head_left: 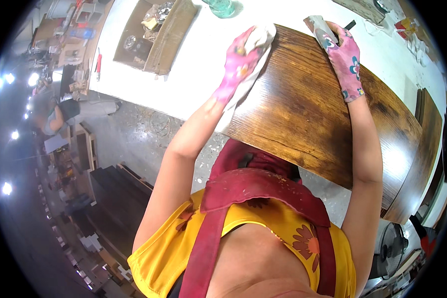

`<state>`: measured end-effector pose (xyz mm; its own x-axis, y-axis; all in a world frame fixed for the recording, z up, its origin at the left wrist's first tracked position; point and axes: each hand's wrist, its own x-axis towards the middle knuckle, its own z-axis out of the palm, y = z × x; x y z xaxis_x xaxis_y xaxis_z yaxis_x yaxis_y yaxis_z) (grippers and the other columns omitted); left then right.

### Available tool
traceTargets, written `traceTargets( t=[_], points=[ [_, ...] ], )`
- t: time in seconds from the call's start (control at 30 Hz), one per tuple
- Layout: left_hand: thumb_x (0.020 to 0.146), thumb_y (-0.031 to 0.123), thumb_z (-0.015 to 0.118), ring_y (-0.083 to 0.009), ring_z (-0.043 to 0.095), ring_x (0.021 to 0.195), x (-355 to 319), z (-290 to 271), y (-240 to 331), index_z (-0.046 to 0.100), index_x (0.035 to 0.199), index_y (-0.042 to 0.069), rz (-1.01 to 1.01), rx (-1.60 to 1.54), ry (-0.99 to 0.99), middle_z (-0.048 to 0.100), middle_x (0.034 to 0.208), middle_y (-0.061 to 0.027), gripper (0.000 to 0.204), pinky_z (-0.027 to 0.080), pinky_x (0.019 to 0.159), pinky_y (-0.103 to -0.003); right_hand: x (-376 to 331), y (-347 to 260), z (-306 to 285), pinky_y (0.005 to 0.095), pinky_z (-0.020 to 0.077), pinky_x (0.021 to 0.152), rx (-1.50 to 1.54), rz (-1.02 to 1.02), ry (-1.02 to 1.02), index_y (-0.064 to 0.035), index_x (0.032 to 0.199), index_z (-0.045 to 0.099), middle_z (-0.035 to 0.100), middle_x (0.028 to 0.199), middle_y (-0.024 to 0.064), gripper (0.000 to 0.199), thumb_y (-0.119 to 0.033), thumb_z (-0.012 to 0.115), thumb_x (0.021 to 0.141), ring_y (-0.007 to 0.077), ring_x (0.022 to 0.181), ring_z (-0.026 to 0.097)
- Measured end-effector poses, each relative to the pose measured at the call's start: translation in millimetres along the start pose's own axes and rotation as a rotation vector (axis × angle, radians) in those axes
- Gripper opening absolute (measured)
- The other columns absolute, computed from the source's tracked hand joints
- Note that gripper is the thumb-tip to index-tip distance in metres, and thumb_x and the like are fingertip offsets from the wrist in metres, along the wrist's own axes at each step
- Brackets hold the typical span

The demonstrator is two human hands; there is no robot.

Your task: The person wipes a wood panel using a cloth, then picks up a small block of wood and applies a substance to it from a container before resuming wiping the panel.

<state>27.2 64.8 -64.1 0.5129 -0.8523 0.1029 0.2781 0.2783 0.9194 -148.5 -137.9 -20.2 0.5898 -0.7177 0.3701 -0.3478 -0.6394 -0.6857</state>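
As the brown wooden board (298, 104) is seen lying across the white table (198, 59), a white cloth (267, 36) is held in the left hand's (241, 57) grip, right at the board's left edge. At its far edge, a greyish piece (319, 27), kind unclear, is clasped by the right hand (346, 53). Far left, an open cardboard box (171, 39) is spotted.

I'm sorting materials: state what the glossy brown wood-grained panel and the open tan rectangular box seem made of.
Panel: wood or laminate, glossy; streaked grain and bright glare show, but the core is unclear. Box: probably matte cardboard, given its thin, plain tan walls.
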Motion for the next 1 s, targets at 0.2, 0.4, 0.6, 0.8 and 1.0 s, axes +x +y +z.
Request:
traceTargets(
  t=[0.2, 0.4, 0.6, 0.8, 1.0],
  points=[
    [0.068, -0.010, 0.058, -0.0210, 0.045, 0.125, -179, 26, 60, 0.044, 0.135, 0.002, -0.207, 0.099, 0.237, 0.045, 0.137, -0.0127, 0.069, 0.041, 0.102, -0.034, -2, 2, -3, 0.0317, 0.0450, 0.090, -0.039, 0.052, -0.032, -0.0115, 0.117, 0.062, 0.062, 0.110, 0.0115, 0.032, -0.023, 0.061, 0.087, 0.0240, 0.103, 0.059],
    [0.058, 0.003, 0.067, -0.0214, 0.058, 0.107, -253, -28, 79, 0.064, 0.110, 0.004, -0.313, 0.527, 0.067, 0.064, 0.107, -0.0096, 0.052, 0.045, 0.094, -0.033, 0, 7, -3, 0.0278, 0.0470, 0.090, 0.124, 0.136, 0.037, -0.0100, 0.120, 0.061, 0.063, 0.113, 0.0098, 0.033, -0.008, 0.057, 0.087, 0.0211, 0.103, 0.060],
    [0.070, 0.018, 0.070, -0.0315, 0.051, 0.119, -58, 24, 68, 0.057, 0.121, 0.006, 0.365, 0.621, -0.665, 0.053, 0.131, -0.0138, 0.054, 0.033, 0.107, -0.045, 1, 16, -1, 0.0210, 0.0555, 0.062, 0.405, 0.154, 0.135, -0.0109, 0.124, 0.058, 0.062, 0.107, 0.0103, 0.045, 0.003, 0.058, 0.081, 0.0175, 0.089, 0.063],
    [0.065, 0.019, 0.068, -0.0296, 0.048, 0.123, -26, 74, 37, 0.049, 0.132, 0.014, 0.574, 1.041, -0.868, 0.044, 0.140, -0.0089, 0.070, 0.031, 0.108, -0.046, 0, -30, 6, 0.0280, 0.0577, 0.059, -0.312, -0.031, -0.116, -0.0131, 0.125, 0.056, 0.061, 0.097, 0.0137, 0.047, -0.033, 0.065, 0.083, 0.0180, 0.072, 0.065],
    [0.061, 0.016, 0.069, -0.0307, 0.049, 0.121, -26, 74, 36, 0.050, 0.130, 0.013, 0.529, 1.032, -0.893, 0.046, 0.138, -0.0103, 0.072, 0.031, 0.107, -0.045, 25, -78, 37, 0.0411, 0.0493, 0.085, -0.471, -0.050, -0.187, -0.0081, 0.115, 0.063, 0.062, 0.105, 0.0168, 0.047, -0.040, 0.060, 0.080, 0.0309, 0.092, 0.064]
  ],
)
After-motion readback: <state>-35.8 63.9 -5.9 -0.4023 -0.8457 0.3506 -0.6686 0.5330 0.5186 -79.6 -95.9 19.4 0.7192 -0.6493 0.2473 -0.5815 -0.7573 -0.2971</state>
